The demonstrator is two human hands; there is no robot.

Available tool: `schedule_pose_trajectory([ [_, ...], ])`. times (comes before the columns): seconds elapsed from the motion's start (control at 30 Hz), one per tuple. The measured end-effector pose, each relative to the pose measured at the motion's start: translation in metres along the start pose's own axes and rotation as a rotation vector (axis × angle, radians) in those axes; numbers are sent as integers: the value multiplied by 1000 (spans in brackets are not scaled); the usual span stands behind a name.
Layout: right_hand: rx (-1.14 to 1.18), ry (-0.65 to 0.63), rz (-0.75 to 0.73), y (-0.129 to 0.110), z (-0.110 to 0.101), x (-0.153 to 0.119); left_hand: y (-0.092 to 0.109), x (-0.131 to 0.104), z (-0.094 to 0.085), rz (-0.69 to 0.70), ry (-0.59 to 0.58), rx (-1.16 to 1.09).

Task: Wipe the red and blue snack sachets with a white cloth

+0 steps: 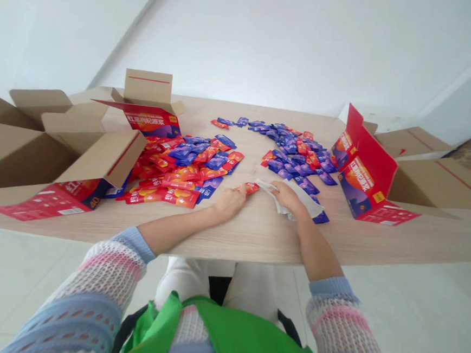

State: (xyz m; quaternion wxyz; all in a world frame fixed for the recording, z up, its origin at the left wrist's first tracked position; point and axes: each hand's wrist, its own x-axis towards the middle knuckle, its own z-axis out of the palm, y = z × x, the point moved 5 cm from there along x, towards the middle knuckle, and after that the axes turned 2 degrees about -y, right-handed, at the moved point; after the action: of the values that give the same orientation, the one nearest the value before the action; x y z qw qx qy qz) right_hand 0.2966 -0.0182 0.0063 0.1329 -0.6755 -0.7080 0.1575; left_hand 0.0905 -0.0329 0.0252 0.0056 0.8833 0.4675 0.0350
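Note:
Pinched in the fingers of my left hand (230,202) is a small red sachet (252,188), just off the tabletop's middle. My right hand (288,196) grips a white cloth (305,197), one end of which reaches to the sachet's right tip. Left of my left hand lies a thick pile of red and purple sachets (178,177). Beyond my right hand spreads a second heap, mostly purple sachets (290,145) with some red ones mixed in. Part of a purple sachet (321,218) shows from under the cloth.
Open red and brown cartons stand on both sides: one at the left (67,190), one behind the left pile (152,120), and one at the right (361,181). The wooden table (250,243) ends close to my lap. A white wall (286,50) rises behind it.

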Motion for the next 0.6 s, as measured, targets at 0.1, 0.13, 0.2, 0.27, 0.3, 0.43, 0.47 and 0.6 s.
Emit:
schedule_pose_trajectory([
  [0.1,-56,155,142,9,-6,0,-10,0,2,-2,9,-27],
  [0.13,-55,207,153,9,-6,0,-16,1,1,-14,18,-71],
  [0.2,-27,314,129,5,-6,-1,-31,4,-1,-57,70,-216],
  [0.27,27,423,53,-6,-7,-2,-47,9,-1,-100,120,-452],
  [0.3,58,469,-2,-14,-7,-4,-54,11,2,-125,111,-610],
  [0.43,130,479,-264,-56,0,-17,-60,16,33,-331,-90,-1271],
  [0.47,119,430,-329,-68,4,-21,-59,16,38,-387,-116,-1377],
  [0.6,-20,204,-487,-100,25,-28,-50,15,42,-415,-178,-1588],
])
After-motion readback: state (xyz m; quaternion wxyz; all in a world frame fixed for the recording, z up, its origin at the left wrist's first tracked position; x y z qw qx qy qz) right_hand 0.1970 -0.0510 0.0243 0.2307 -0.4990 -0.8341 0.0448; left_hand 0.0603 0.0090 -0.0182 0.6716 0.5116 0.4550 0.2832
